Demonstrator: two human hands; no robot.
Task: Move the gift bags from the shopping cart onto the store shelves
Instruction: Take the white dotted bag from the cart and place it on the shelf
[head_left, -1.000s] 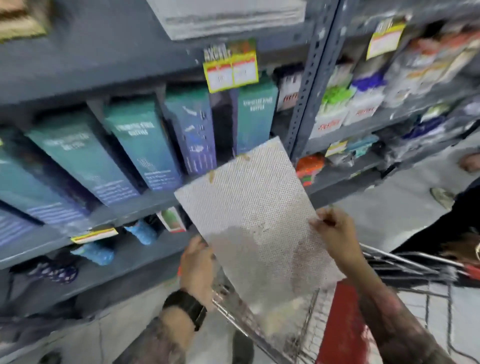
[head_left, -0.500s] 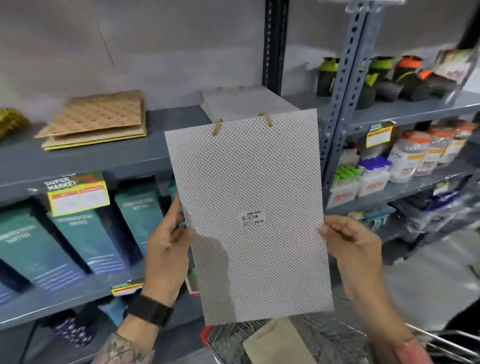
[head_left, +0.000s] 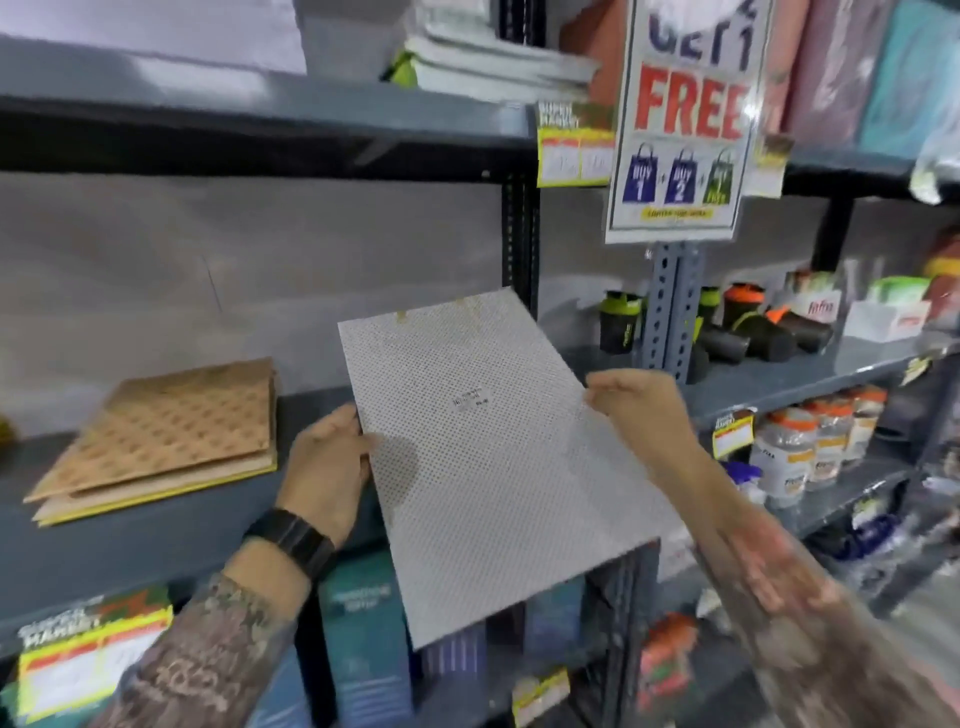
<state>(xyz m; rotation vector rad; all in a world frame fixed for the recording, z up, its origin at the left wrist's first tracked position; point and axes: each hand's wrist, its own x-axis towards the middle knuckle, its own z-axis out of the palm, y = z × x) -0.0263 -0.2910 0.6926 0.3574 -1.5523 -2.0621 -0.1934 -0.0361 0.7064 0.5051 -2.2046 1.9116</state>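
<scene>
A flat white dotted gift bag (head_left: 488, 457) with gold cord handles and a small price sticker is tilted flat, its top end over the grey shelf (head_left: 156, 535). My left hand (head_left: 327, 467) grips its left edge; a black watch is on that wrist. My right hand (head_left: 639, 405) holds its right edge. A stack of flat brown patterned gift bags (head_left: 166, 436) lies on the same shelf to the left. The shopping cart is out of view.
A "FREE" promotion sign (head_left: 685, 119) hangs from the upper shelf. Black shaker bottles (head_left: 748, 332) stand on the right bay, jars (head_left: 810, 447) below them. Teal boxes (head_left: 363, 634) fill the lower shelf. A black upright (head_left: 519, 234) divides the bays.
The bag has gone from upright in front of me to tilted flat and forward over the shelf. My view has risen, and the cart has dropped out of sight.
</scene>
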